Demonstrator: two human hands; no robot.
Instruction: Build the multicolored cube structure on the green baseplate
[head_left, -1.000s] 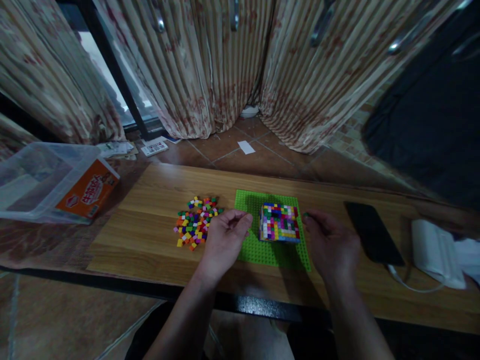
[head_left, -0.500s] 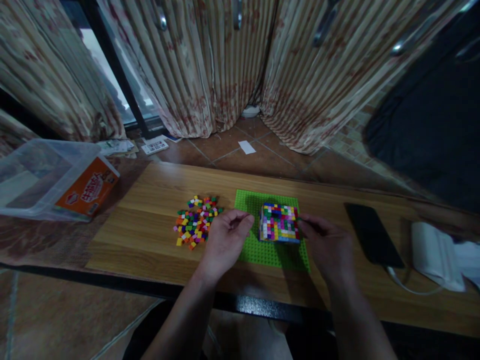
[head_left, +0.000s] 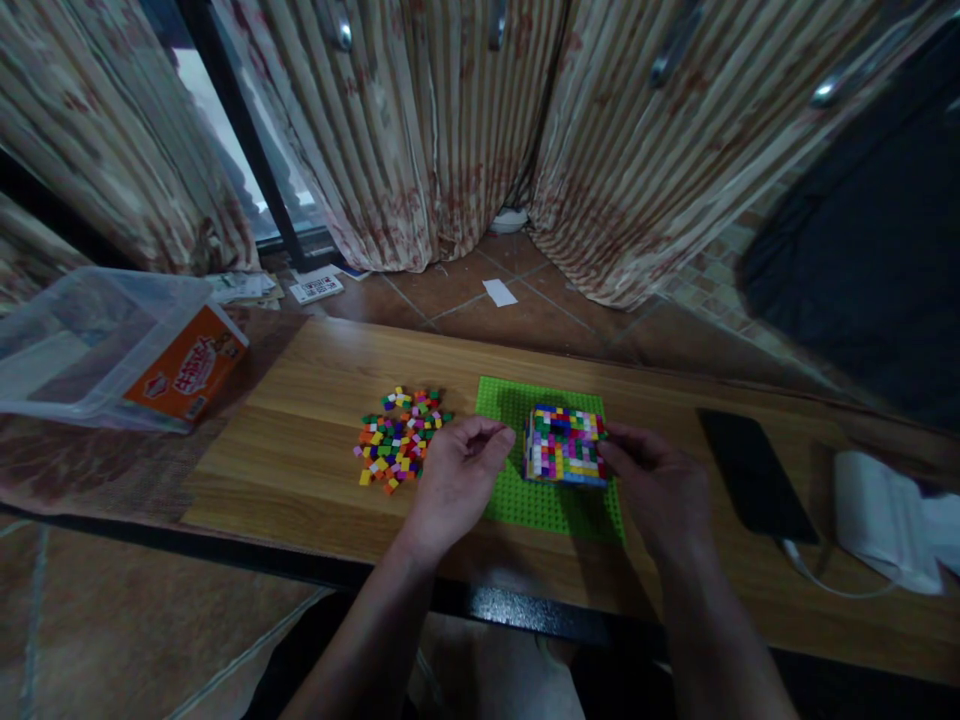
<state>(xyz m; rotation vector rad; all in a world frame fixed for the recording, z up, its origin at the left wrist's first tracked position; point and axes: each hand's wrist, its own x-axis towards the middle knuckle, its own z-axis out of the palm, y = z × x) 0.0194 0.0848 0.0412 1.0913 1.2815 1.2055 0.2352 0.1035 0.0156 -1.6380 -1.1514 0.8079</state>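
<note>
A block-shaped build of multicoloured toy bricks (head_left: 566, 450) stands on a green studded baseplate (head_left: 506, 500). At its right side is my right hand (head_left: 660, 485), closed, thumb and finger pinching a small green brick (head_left: 603, 436) against or close to the build's upper right edge. My left hand (head_left: 461, 475) hovers just left of the build, over the baseplate's left part. Its thumb and forefinger are pinched together; whatever lies between them is too small to make out. Beyond its wrist side lies a loose heap of small coloured bricks (head_left: 397, 440).
A clear plastic bin (head_left: 97, 350) with an orange label sits at the table's left end. On the right lie a black phone (head_left: 754, 475) with a white cable and a white object (head_left: 885, 515). The wooden table's front edge (head_left: 525, 610) is dark. Curtains hang behind.
The whole view has shifted slightly, so things appear a little further right. Both hands keep nearly the same places and pinches beside the build.
</note>
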